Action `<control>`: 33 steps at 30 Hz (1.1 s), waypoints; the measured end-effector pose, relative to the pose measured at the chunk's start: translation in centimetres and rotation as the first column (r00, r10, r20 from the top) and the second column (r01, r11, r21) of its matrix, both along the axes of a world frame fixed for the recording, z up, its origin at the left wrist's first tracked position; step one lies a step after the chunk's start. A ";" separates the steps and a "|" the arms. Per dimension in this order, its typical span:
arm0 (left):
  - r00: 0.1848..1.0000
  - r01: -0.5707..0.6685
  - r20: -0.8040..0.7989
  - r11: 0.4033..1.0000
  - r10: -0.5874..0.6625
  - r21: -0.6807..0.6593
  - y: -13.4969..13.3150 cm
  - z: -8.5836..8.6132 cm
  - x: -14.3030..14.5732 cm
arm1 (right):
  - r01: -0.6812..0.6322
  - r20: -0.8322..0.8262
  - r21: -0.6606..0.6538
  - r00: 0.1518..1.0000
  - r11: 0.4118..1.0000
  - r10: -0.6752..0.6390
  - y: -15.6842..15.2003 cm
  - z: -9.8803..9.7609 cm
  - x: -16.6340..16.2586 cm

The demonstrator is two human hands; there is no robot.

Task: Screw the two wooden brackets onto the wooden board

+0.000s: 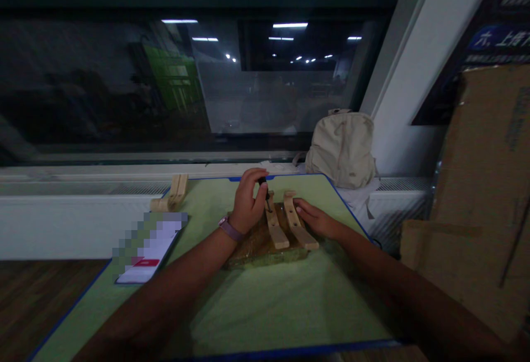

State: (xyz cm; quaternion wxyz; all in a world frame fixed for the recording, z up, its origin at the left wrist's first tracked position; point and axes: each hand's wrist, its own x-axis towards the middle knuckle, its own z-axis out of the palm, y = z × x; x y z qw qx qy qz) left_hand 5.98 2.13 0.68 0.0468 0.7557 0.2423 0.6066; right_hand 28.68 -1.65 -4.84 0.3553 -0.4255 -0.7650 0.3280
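Note:
My left hand, with a watch on the wrist, is closed around the dark handle of a screwdriver. The tool's thin shaft points down at a hole in the left curved wooden piece. A second curved wooden piece with dark holes lies just to the right, roughly parallel. Beside it rests my right hand, its fingers at that piece's right edge; whether they grip it is hard to see. Both pieces lie on a brown, shiny, tape-covered slab.
The green table has a blue edge. More wooden pieces stand at its far left corner, near a flat tablet-like device, partly blurred out. A beige backpack leans by the window; cardboard stands at right.

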 end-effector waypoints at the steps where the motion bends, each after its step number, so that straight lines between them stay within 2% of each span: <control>1: 1.000 -0.026 -0.004 0.999 0.026 0.033 0.0 0.1 0.0 | -0.002 -0.005 0.002 1.000 1.000 0.002 0.0 0.0 0.0; 4: 0.996 -0.090 -0.002 0.994 0.090 0.059 -0.2 0.4 -0.1 | -0.001 -0.011 0.003 1.000 1.000 0.001 0.1 -0.2 0.1; 6: 0.996 -0.091 -0.004 0.995 0.091 0.043 -0.3 0.4 -0.1 | -0.005 -0.008 0.007 1.000 1.000 0.005 0.2 -0.3 0.1; 12: 0.998 0.053 0.041 0.994 -0.049 -0.100 -0.1 -0.2 0.1 | 0.001 -0.019 0.014 1.000 1.000 -0.001 0.3 -0.6 0.2; 15: 0.997 0.062 0.054 0.989 -0.056 -0.133 0.1 -0.5 0.0 | 0.005 -0.025 0.019 1.000 1.000 -0.005 0.4 -0.7 0.1; 25: 0.995 0.082 0.067 0.995 -0.078 -0.053 0.2 -0.6 0.0 | -0.025 0.008 0.009 1.000 1.000 0.025 0.4 -0.4 0.2; 33: 0.999 -0.034 0.035 0.995 0.030 0.091 0.2 -0.2 -0.2 | -0.024 0.012 0.009 1.000 1.000 0.024 0.6 -0.7 0.4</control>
